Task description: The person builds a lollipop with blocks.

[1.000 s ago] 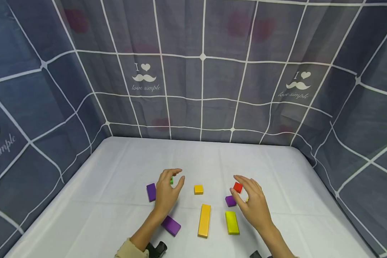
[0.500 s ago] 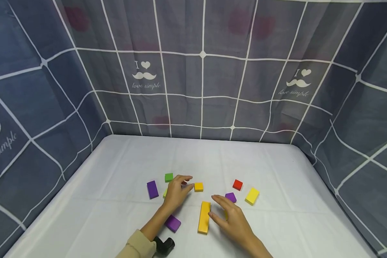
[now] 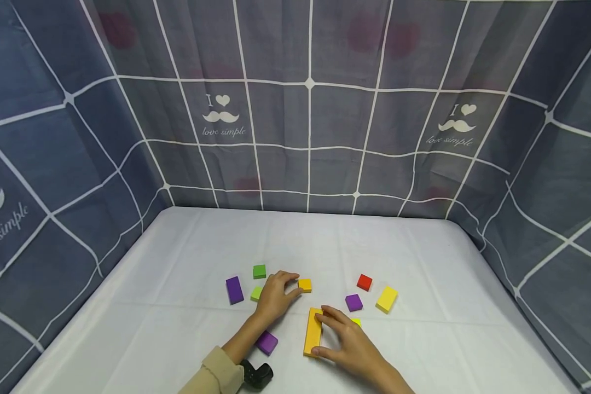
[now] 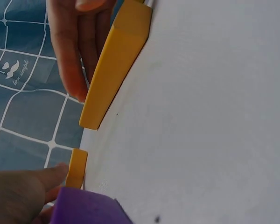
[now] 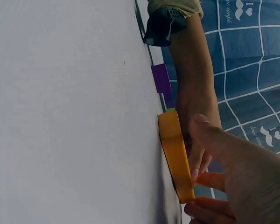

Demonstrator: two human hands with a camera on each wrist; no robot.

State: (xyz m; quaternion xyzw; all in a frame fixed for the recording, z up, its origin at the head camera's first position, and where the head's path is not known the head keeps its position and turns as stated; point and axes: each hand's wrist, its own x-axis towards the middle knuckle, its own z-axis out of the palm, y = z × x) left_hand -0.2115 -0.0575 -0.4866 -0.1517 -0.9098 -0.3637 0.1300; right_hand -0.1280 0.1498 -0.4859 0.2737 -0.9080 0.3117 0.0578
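On the white tabletop, my left hand (image 3: 276, 298) is beside the small orange block (image 3: 305, 285), its fingertips right at the block's left side. The left wrist view has that hand's thumb (image 4: 56, 175) close against the block. My right hand (image 3: 347, 342) spreads over the long orange block (image 3: 312, 334), which lies flat. In the head view its thumb is by the near end and its fingers by the far right edge. From the right wrist, the fingertips (image 5: 190, 207) meet the block's far end, while the thumb stands off from it.
Around the left arm lie two purple blocks, one (image 3: 235, 290) farther out and one (image 3: 267, 343) nearer, plus green (image 3: 259, 271) and lime (image 3: 256, 294) blocks. Rightward are red (image 3: 364, 282), purple (image 3: 354, 302) and yellow (image 3: 386, 299) blocks. Another yellow block (image 3: 357, 322) is mostly hidden. Grid-patterned curtains surround the table.
Both hands have come inward and lower: the left moved right to the small orange block, the right moved left onto the long orange block. The blocks stay where they were.
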